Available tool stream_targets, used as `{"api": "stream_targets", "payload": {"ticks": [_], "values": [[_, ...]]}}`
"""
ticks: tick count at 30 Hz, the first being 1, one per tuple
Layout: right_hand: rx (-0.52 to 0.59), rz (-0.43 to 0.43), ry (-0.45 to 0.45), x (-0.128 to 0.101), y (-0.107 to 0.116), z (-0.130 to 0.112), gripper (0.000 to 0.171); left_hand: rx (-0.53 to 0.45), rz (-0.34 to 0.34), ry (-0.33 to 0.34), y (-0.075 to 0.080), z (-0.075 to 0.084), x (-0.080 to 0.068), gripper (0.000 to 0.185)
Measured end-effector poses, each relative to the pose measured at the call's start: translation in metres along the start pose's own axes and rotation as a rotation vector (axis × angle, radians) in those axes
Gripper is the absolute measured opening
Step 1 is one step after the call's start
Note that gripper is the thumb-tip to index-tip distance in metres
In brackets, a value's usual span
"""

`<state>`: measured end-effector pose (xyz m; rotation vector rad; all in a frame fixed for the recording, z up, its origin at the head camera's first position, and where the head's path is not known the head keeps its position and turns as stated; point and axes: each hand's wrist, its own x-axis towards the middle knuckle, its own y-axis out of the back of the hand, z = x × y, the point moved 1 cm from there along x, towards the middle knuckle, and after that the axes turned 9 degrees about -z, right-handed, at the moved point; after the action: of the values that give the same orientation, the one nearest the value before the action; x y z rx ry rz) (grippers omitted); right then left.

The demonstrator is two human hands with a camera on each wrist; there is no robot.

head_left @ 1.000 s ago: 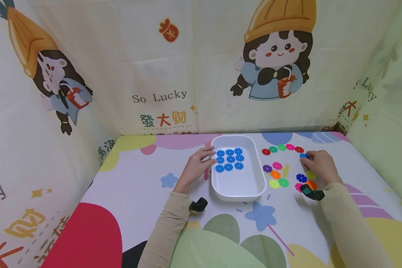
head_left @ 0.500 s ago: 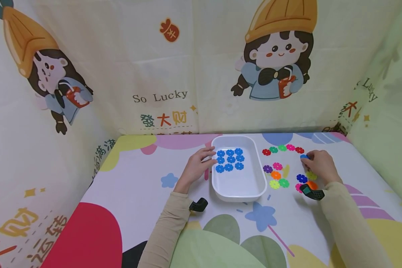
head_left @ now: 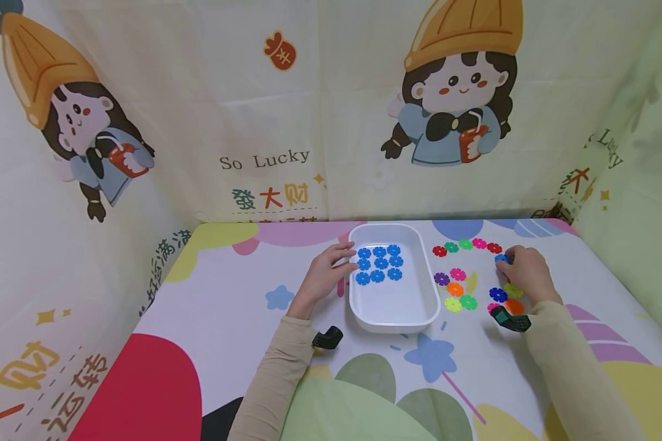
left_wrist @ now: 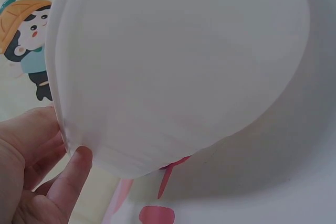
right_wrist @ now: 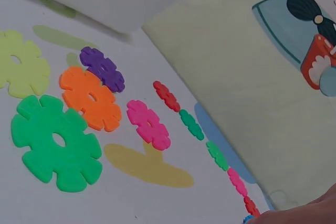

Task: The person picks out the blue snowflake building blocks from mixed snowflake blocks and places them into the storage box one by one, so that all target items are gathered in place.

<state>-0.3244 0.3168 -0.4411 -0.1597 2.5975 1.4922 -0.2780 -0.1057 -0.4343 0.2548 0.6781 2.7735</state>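
My left hand [head_left: 327,272] holds the left rim of the white tray [head_left: 399,312]. In the left wrist view, a fingertip presses the outer wall of the tray [left_wrist: 184,77], and other fingers reach past its rim. Several blue snowflake discs [head_left: 380,263] lie in rows inside the tray. On the right, my right hand [head_left: 529,272] pinches a blue snowflake disc [head_left: 502,259] at the table, just beyond the red disc [head_left: 494,247] ending a curved row. In the right wrist view, only a strip of the right hand [right_wrist: 304,214] shows, and the blue disc [right_wrist: 248,219] is mostly hidden.
Green, pink and red discs continue the curved row. A cluster with purple [head_left: 442,279], orange [head_left: 455,289] and green discs [head_left: 468,302] lies right of the tray. Dark blue [head_left: 498,294] and orange discs [head_left: 513,306] lie near my right wrist. A printed cloth wall [head_left: 353,110] stands behind the table.
The right hand and wrist have shifted very slightly, with the blue snowflake disc staying in nearly the same spot. The left hand and tray have stayed put.
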Motion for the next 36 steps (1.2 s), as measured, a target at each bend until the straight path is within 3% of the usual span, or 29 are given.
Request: {"api": "stream_targets", "payload": {"ticks": [16, 36], "values": [[-0.043, 0.049, 0.026, -0.0020, -0.0013, 0.0028, 0.043, -0.004, 0.002, -0.010, -0.0008, -0.0015, 0.0002, 0.037], [-0.120, 0.052, 0.067, -0.0053, -0.0002, -0.0020, 0.046, 0.000, 0.012, -0.018, -0.0006, -0.0039, 0.0015, 0.037]]}}
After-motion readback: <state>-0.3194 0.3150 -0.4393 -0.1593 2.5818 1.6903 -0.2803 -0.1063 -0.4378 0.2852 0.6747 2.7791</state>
